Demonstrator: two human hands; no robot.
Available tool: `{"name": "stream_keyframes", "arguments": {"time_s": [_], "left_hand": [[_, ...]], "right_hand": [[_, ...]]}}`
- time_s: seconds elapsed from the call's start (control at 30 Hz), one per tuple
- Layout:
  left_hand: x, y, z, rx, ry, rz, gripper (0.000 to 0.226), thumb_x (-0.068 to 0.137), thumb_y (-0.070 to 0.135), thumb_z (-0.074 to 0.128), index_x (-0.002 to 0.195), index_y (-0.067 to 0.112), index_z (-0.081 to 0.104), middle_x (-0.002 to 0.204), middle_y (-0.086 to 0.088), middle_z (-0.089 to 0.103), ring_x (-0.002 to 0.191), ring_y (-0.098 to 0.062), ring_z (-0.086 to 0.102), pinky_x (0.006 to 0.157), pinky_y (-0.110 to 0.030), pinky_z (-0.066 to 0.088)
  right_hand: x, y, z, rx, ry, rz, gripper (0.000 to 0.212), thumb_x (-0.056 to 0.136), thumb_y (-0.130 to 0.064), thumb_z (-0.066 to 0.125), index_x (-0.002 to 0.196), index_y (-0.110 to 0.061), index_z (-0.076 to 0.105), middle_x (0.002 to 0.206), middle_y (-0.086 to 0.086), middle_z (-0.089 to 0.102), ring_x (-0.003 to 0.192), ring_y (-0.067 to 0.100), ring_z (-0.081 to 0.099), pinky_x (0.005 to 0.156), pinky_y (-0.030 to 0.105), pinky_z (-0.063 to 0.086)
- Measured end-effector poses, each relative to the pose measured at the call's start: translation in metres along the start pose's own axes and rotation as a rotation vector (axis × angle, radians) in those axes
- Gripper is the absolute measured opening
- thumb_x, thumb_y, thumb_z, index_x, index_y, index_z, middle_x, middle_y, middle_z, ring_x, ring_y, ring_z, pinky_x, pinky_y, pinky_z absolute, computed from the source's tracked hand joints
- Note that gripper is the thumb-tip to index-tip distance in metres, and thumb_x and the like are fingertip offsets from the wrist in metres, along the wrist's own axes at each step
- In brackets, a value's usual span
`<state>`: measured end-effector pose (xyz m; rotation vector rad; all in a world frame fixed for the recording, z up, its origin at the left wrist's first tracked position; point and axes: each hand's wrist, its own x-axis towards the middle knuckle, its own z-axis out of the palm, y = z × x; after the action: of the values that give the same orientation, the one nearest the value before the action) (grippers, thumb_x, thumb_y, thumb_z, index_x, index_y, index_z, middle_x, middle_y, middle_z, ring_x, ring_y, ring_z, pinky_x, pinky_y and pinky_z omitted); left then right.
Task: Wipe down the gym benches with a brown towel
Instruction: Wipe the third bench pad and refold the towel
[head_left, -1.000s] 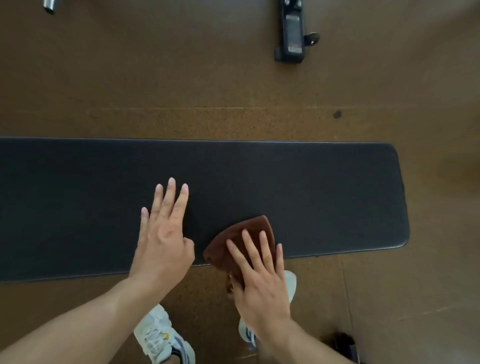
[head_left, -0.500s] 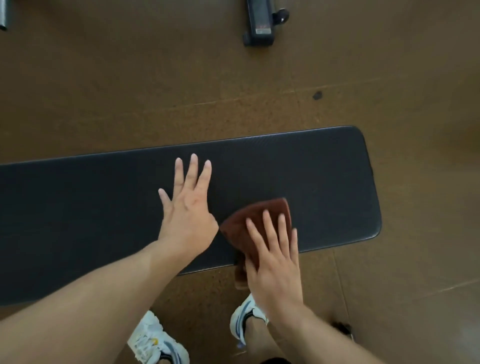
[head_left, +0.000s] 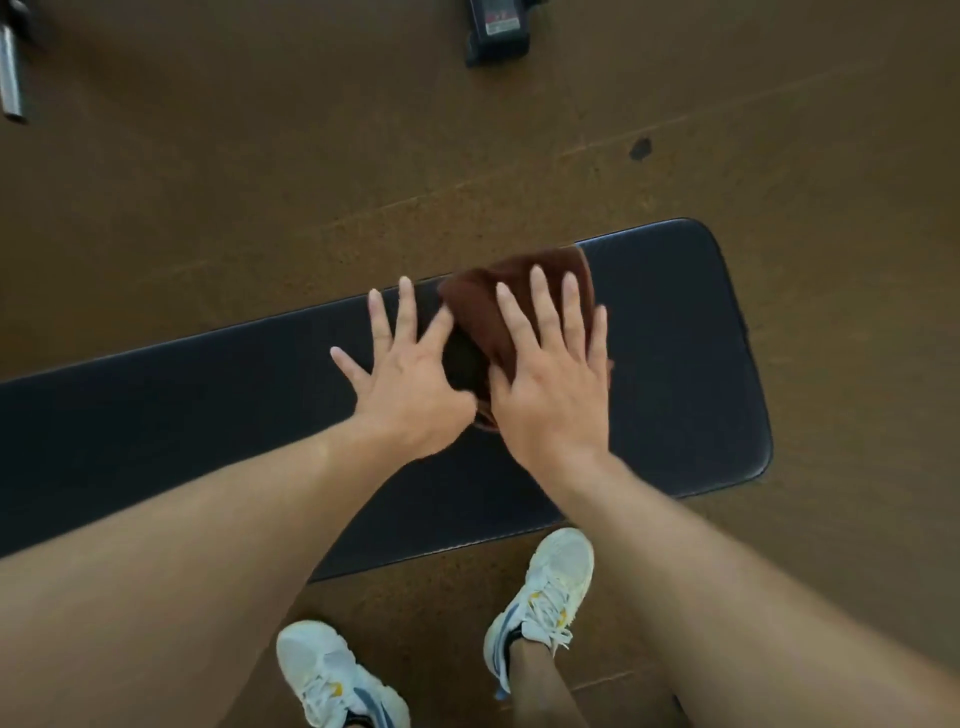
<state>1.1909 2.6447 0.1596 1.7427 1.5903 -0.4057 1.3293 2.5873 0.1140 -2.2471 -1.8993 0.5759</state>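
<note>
A long black padded gym bench (head_left: 675, 374) runs across the view, its rounded right end near the middle right. A folded brown towel (head_left: 483, 306) lies on the pad near the far edge. My right hand (head_left: 556, 374) presses flat on the towel with straight, spread fingers. My left hand (head_left: 405, 374) rests flat on the bare pad just left of the towel, fingers spread, its index finger touching the towel's edge.
Brown speckled gym floor (head_left: 260, 182) surrounds the bench. A black equipment base (head_left: 498, 31) stands at the top centre, and a metal bar (head_left: 10, 73) at the top left. My two white sneakers (head_left: 545, 597) stand on the floor at the bench's near side.
My right hand has pushed the towel from the near edge across the pad toward the far edge. My left hand slid farther onto the pad beside it. The view shifted along the bench.
</note>
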Motion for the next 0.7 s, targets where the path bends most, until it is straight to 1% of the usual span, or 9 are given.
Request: {"name": "stream_keyframes", "arguments": {"time_s": [0.07,0.17,0.23,0.33,0.47,0.53,0.6,0.67,0.7], "left_hand": [[-0.008,0.008,0.014,0.206,-0.182,0.115,0.137,0.073,0.052,0.084,0.152,0.050,-0.027,0.149,-0.001,-0.058,0.137,-0.036,-0.053,0.111,-0.076,-0.018],[-0.022,0.013,0.033,0.370,-0.291,0.206,0.156,0.065,0.054,0.090,0.138,0.051,-0.047,0.138,-0.004,-0.068,0.127,-0.038,-0.062,0.109,-0.076,-0.023],[-0.020,0.013,0.035,0.358,-0.310,0.171,0.160,0.065,0.050,0.092,0.132,0.050,-0.053,0.136,-0.002,-0.069,0.125,-0.036,-0.064,0.107,-0.074,-0.026],[-0.017,0.017,0.031,0.362,-0.346,0.118,0.162,0.064,0.047,0.093,0.133,0.048,-0.054,0.135,0.000,-0.070,0.125,-0.033,-0.065,0.107,-0.072,-0.028],[-0.018,0.024,0.031,0.386,-0.391,0.074,0.161,0.067,0.047,0.092,0.132,0.047,-0.055,0.134,0.001,-0.070,0.122,-0.032,-0.066,0.106,-0.071,-0.030],[-0.018,0.027,0.028,0.393,-0.404,0.061,0.161,0.066,0.047,0.092,0.132,0.047,-0.055,0.134,0.001,-0.070,0.123,-0.033,-0.065,0.107,-0.071,-0.029],[-0.017,0.028,0.025,0.380,-0.418,0.053,0.161,0.067,0.047,0.092,0.131,0.048,-0.055,0.134,0.001,-0.070,0.123,-0.033,-0.066,0.107,-0.072,-0.029],[-0.018,0.029,0.025,0.378,-0.430,0.040,0.160,0.068,0.047,0.091,0.130,0.049,-0.056,0.134,0.001,-0.070,0.122,-0.032,-0.067,0.107,-0.072,-0.029],[-0.018,0.029,0.025,0.383,-0.434,0.034,0.160,0.068,0.047,0.091,0.130,0.048,-0.056,0.134,0.001,-0.070,0.121,-0.032,-0.067,0.107,-0.071,-0.030]], "right_hand": [[-0.058,0.026,-0.003,-0.005,-0.013,0.115,0.071,0.102,-0.045,0.036,0.168,-0.031,0.015,0.177,0.001,0.003,0.162,0.026,-0.011,0.130,0.059,0.004],[-0.094,0.048,-0.007,-0.024,-0.073,0.182,0.073,0.100,-0.049,0.036,0.168,-0.031,0.016,0.177,0.002,0.004,0.163,0.027,-0.009,0.128,0.063,0.012],[-0.067,0.054,-0.009,-0.025,-0.082,0.147,0.075,0.098,-0.052,0.035,0.167,-0.033,0.016,0.177,0.001,0.001,0.162,0.028,-0.012,0.129,0.061,0.006],[0.008,0.058,-0.020,-0.027,-0.042,0.091,0.072,0.099,-0.055,0.031,0.167,-0.036,0.015,0.177,0.002,-0.001,0.161,0.028,-0.016,0.130,0.057,-0.005],[0.077,0.067,-0.037,-0.068,-0.032,0.053,0.067,0.104,-0.049,0.040,0.166,-0.032,0.021,0.176,0.003,0.009,0.162,0.028,-0.009,0.130,0.055,-0.006],[0.055,0.074,-0.038,-0.054,0.013,0.095,0.069,0.102,-0.045,0.040,0.167,-0.030,0.020,0.176,0.001,0.009,0.163,0.025,-0.007,0.130,0.055,-0.003],[-0.007,0.086,-0.033,-0.014,0.086,0.271,0.072,0.099,-0.042,0.038,0.167,-0.028,0.019,0.177,0.000,0.008,0.163,0.025,-0.005,0.130,0.057,0.004],[-0.081,0.096,-0.026,0.004,0.078,0.395,0.074,0.098,-0.042,0.038,0.167,-0.025,0.020,0.177,0.001,0.006,0.163,0.027,-0.003,0.127,0.063,0.015],[-0.105,0.100,-0.023,-0.009,0.049,0.394,0.074,0.097,-0.043,0.038,0.167,-0.025,0.020,0.176,0.001,0.006,0.163,0.029,-0.002,0.126,0.064,0.018]]}}
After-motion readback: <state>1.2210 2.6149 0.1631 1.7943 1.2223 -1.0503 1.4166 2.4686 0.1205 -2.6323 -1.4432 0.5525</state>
